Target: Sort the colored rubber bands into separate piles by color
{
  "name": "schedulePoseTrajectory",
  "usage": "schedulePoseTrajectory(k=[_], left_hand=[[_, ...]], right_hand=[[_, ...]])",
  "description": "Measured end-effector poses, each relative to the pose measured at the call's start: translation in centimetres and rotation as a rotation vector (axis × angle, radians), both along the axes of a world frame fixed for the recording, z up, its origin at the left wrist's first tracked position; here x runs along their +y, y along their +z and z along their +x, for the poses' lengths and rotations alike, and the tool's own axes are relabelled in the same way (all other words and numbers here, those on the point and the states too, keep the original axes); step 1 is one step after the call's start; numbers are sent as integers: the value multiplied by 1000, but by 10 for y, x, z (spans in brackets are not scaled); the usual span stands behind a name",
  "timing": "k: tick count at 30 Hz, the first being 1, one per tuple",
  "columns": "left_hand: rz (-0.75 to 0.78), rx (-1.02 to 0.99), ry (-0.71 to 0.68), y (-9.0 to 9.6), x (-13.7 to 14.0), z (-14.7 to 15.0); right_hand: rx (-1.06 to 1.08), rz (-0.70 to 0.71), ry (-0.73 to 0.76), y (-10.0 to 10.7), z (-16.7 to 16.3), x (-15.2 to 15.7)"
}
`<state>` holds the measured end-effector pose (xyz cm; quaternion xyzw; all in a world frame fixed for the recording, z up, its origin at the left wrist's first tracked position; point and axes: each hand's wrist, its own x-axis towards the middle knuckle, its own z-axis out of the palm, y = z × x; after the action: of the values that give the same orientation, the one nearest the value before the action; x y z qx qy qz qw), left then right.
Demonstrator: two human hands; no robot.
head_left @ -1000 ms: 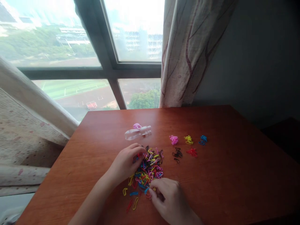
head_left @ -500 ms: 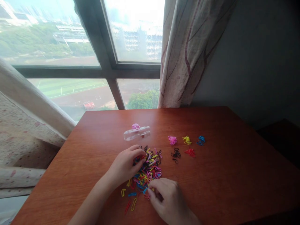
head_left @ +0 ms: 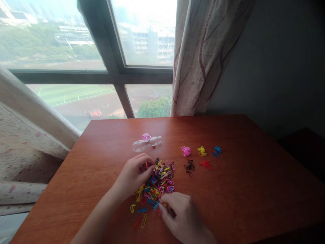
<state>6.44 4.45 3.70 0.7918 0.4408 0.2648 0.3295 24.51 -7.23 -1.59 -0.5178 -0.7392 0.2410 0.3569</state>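
Note:
A mixed pile of small coloured rubber bands [head_left: 162, 179] lies on the wooden table between my hands. My left hand [head_left: 135, 173] curls over the pile's upper left edge, thumb and forefinger tips close together. A bit of red shows inside that curl, but what the fingertips hold is hidden. At the pile's lower right, my right hand [head_left: 183, 214] is closed in a pinch on a blue rubber band [head_left: 156, 206]. Loose yellow, blue and red bands, among them a yellow rubber band [head_left: 144, 221], lie below the pile.
Sorted heaps stand to the right: pink bands [head_left: 186, 151], yellow bands [head_left: 201, 151], blue bands [head_left: 217, 151], black bands [head_left: 189, 165] and red bands [head_left: 205, 164]. Behind the pile lies a clear plastic container [head_left: 142, 145] with a pink piece [head_left: 146, 136]. The table [head_left: 243, 176] meets a window and curtains.
My left hand has shifted slightly up and left, its thumb and forefinger drawing away from the pile's middle. My right hand stays nearly still at the blue band.

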Motion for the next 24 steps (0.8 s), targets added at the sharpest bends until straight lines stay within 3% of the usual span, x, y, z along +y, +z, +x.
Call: schedulePoseTrajectory(k=[6, 10, 15, 20, 24], left_hand=[[-106, -99, -14, 6, 1, 10], [-93, -114, -64, 10, 9, 29], [-54, -97, -138, 6, 36, 88], [-56, -84, -167, -14, 66, 157], [-67, -81, -178, -21, 75, 179]], right_hand=[[17, -11, 4, 1, 0, 1], [28, -11, -3, 0, -1, 1], [57, -26, 5, -1, -1, 2], [70, -34, -21, -3, -2, 2], [97, -18, -37, -5, -3, 2]])
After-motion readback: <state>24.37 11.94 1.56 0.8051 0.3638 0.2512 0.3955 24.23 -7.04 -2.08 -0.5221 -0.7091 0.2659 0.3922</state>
